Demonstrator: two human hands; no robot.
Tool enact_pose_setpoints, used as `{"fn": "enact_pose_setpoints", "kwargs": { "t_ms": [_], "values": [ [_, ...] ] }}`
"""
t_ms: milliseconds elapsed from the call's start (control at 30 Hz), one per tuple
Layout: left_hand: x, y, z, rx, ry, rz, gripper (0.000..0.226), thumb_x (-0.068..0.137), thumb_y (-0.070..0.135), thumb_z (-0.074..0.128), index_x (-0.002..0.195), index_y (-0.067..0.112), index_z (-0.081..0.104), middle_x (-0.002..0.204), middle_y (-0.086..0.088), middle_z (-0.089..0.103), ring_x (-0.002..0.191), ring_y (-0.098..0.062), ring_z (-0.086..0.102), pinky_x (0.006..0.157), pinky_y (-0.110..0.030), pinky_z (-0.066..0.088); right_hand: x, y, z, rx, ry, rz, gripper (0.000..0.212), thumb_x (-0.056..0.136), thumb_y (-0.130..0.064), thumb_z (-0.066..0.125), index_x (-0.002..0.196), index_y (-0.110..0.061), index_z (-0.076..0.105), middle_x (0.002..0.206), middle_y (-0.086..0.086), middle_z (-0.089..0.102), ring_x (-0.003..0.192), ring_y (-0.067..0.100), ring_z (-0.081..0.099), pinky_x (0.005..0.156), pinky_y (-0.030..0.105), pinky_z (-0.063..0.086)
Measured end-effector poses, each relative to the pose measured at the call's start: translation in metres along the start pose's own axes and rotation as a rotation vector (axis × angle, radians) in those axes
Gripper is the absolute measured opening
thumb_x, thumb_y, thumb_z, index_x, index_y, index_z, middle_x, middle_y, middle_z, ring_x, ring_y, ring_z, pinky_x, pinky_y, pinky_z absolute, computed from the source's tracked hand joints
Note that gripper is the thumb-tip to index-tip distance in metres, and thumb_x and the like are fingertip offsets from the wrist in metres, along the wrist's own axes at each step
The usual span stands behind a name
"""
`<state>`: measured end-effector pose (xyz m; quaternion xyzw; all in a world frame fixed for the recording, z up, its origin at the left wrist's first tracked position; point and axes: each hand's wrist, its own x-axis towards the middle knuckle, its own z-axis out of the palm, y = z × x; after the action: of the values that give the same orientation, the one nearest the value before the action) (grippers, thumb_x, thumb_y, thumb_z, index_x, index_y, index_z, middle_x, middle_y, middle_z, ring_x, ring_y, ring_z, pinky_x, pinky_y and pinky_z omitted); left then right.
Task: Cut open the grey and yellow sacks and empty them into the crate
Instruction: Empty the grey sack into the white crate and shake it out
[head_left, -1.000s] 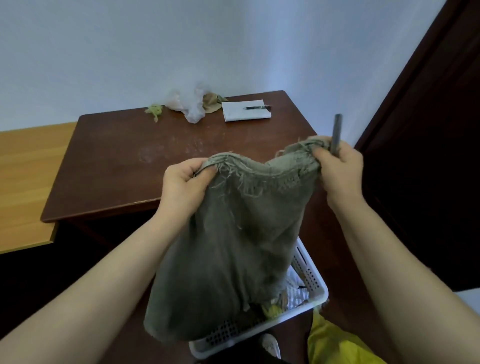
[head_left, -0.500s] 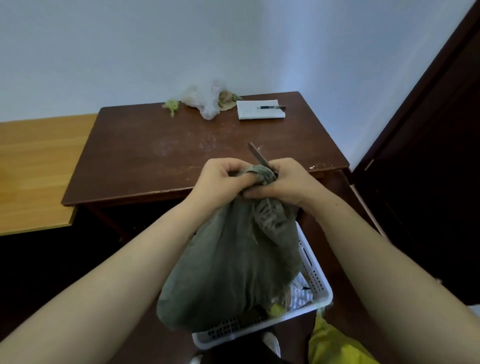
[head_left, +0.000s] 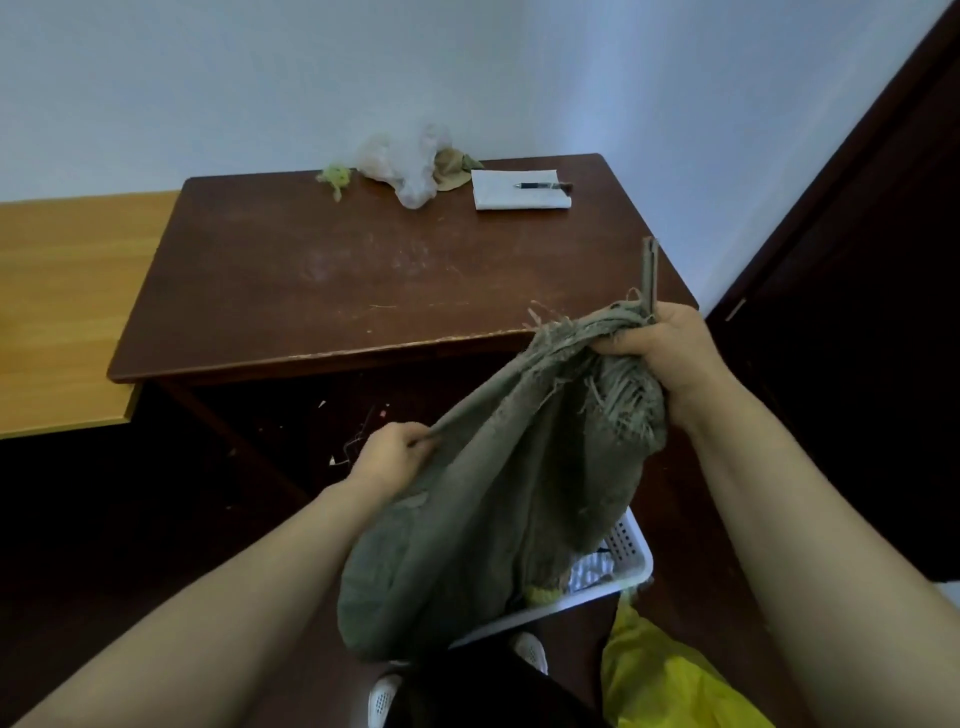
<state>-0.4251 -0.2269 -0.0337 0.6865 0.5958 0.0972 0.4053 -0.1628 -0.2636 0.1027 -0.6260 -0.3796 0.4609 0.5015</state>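
Note:
The grey sack (head_left: 483, 519) hangs limp in front of me over the white perforated crate (head_left: 626, 561), its frayed cut edge bunched at the top. My right hand (head_left: 660, 353) grips that bunched edge together with a closed grey cutter (head_left: 649, 275), which sticks up from my fist. My left hand (head_left: 395, 452) pinches the sack's side lower down on the left. Small items, one of them yellow-green, show inside the crate under the sack. The yellow sack (head_left: 670, 686) lies on the floor at the lower right.
The dark wooden table (head_left: 363, 280) stands ahead, carrying a clear plastic bag (head_left: 405, 166), a notepad (head_left: 519, 196) with a pen and small scraps. A lighter wooden desk (head_left: 62, 312) adjoins it on the left. A dark door (head_left: 857, 312) is at the right.
My hands have parted. The left hand slid down the sack's left side while the right hand kept the bunched top and moved right. The view shifted.

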Motion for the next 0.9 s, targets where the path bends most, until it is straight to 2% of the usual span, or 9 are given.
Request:
{"fn": "enact_pose_setpoints", "kwargs": {
  "t_ms": [67,167,300,400,533,700,800,867,900],
  "values": [
    [0.001,0.011,-0.011,-0.158,0.187,-0.038,0.021,0.097,0.017,0.051,0.096,0.009,0.070,0.079,-0.005,0.066,0.064,-0.011,0.065,0.058,-0.014,0.048,0.004,0.007,-0.012,-0.036,0.096,0.057,0.014,0.070,0.005,0.073,0.076,-0.008,0.071,0.068,0.004,0.073,0.069,0.024,0.072,0.066,0.033,0.057],
    [-0.002,0.047,-0.040,-0.408,0.311,0.026,0.027,0.098,0.019,0.049,0.088,0.002,0.067,0.071,-0.009,0.061,0.061,-0.019,0.055,0.059,-0.031,0.045,0.004,0.009,-0.021,-0.081,0.174,0.013,0.010,0.074,-0.004,0.075,0.078,-0.012,0.072,0.070,0.002,0.074,0.073,0.024,0.072,0.069,0.035,0.057],
    [-0.019,0.102,-0.061,-0.561,0.245,0.265,0.034,0.094,0.017,0.054,0.063,0.023,0.068,0.057,0.004,0.060,0.050,-0.007,0.051,0.047,-0.021,0.044,0.006,0.002,-0.022,0.060,0.214,-0.109,0.002,0.076,-0.012,0.074,0.077,-0.014,0.072,0.073,0.005,0.074,0.073,0.023,0.072,0.060,0.029,0.057],
    [-0.023,0.119,-0.069,-0.561,0.278,0.196,0.032,0.093,0.015,0.056,0.063,0.020,0.066,0.058,0.002,0.060,0.049,-0.007,0.050,0.048,-0.021,0.042,0.005,0.009,-0.020,-0.066,0.264,-0.016,0.009,0.082,-0.009,0.070,0.087,-0.002,0.068,0.084,0.017,0.071,0.085,0.036,0.069,0.073,0.043,0.059],
    [-0.028,0.128,-0.077,-0.569,0.233,0.286,0.026,0.088,0.019,0.063,0.064,0.021,0.070,0.053,0.010,0.061,0.045,0.001,0.050,0.043,-0.013,0.039,0.000,-0.002,-0.031,0.008,0.328,-0.196,0.006,0.074,-0.017,0.072,0.069,-0.013,0.071,0.066,-0.001,0.071,0.071,0.022,0.070,0.067,0.033,0.057],
    [-0.031,0.128,-0.076,-0.587,0.184,0.174,0.037,0.088,0.015,0.058,0.052,0.021,0.063,0.043,0.011,0.051,0.039,-0.001,0.042,0.042,-0.016,0.033,-0.009,0.001,-0.024,-0.041,0.319,-0.114,0.003,0.077,-0.008,0.070,0.074,-0.008,0.070,0.079,0.014,0.072,0.079,0.033,0.070,0.078,0.049,0.057],
    [-0.037,0.131,-0.079,-0.708,0.082,0.225,0.019,0.080,0.019,0.060,0.065,0.015,0.071,0.060,0.000,0.062,0.055,-0.009,0.055,0.050,-0.017,0.041,-0.012,-0.014,-0.028,0.115,0.323,-0.313,0.015,0.072,-0.009,0.072,0.059,-0.016,0.070,0.059,-0.005,0.069,0.062,0.014,0.068,0.059,0.028,0.056],
    [-0.035,0.134,-0.077,-0.740,0.073,0.184,0.018,0.085,0.016,0.058,0.074,0.009,0.071,0.067,-0.004,0.064,0.063,-0.014,0.058,0.059,-0.023,0.045,-0.013,-0.011,-0.016,-0.033,0.220,-0.278,0.018,0.076,-0.007,0.074,0.063,-0.018,0.070,0.057,-0.010,0.068,0.058,0.004,0.065,0.055,0.020,0.053],
    [-0.034,0.133,-0.074,-0.729,0.064,0.168,0.020,0.086,0.012,0.057,0.071,0.008,0.069,0.066,-0.005,0.062,0.064,-0.016,0.056,0.063,-0.026,0.044,-0.015,-0.001,-0.008,-0.162,0.134,-0.222,0.012,0.077,-0.006,0.074,0.071,-0.016,0.071,0.063,-0.008,0.069,0.062,0.006,0.065,0.060,0.024,0.056]
  ]
}}
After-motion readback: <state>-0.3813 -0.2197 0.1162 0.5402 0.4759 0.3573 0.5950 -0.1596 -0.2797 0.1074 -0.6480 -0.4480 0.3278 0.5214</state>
